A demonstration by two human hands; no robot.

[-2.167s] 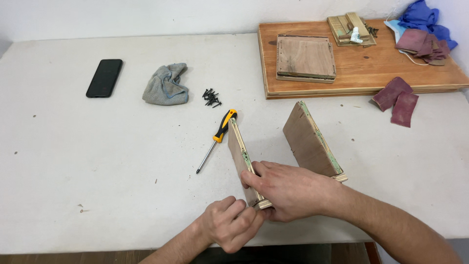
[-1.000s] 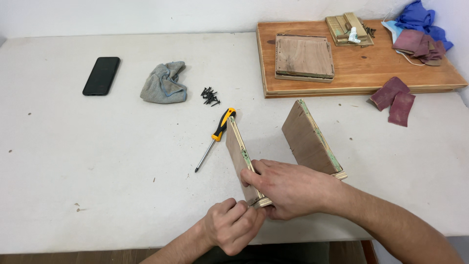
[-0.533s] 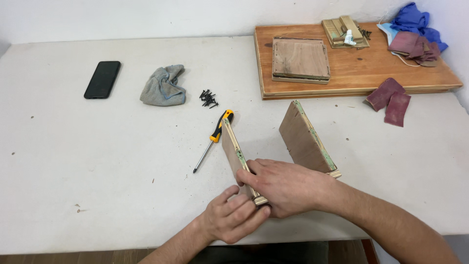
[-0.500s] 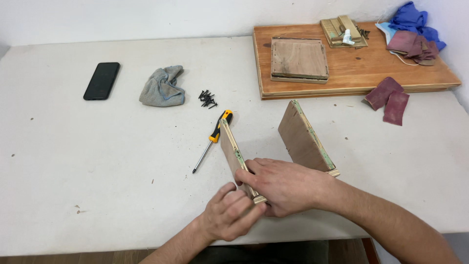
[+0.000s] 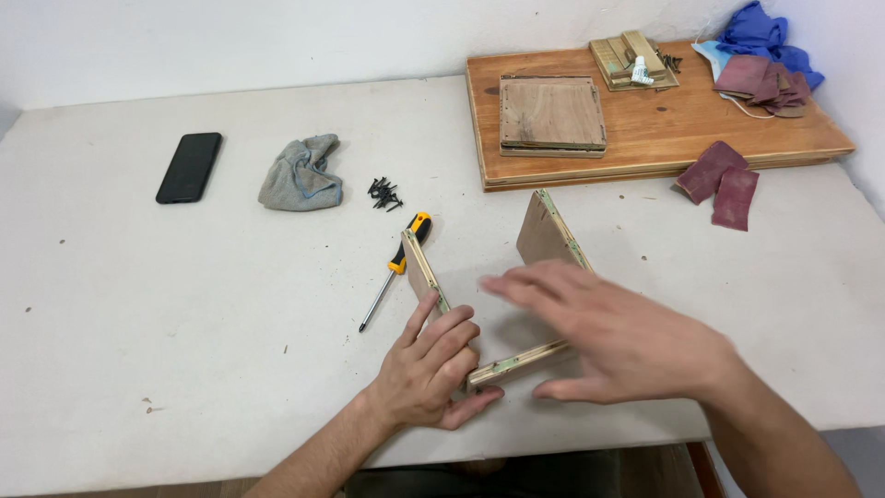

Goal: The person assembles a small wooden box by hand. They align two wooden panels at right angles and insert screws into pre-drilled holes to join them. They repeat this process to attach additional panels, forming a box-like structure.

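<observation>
A three-sided frame of thin plywood panels stands on edge on the white table, open toward the far side. My left hand grips the near left corner, fingers wrapped over the left panel and thumb under the near panel. My right hand hovers blurred over the frame's middle, fingers spread and holding nothing. A yellow-and-black screwdriver lies just left of the frame, with a small heap of black screws beyond it.
A grey rag and a black phone lie at the far left. A wooden board at the far right carries a square plywood piece, small wood blocks and blue cloth. Dark red sandpaper pieces lie beside it.
My right hand has let go of the near corner and lifted away to the right, open. My left hand has moved up and taken hold of that corner.
</observation>
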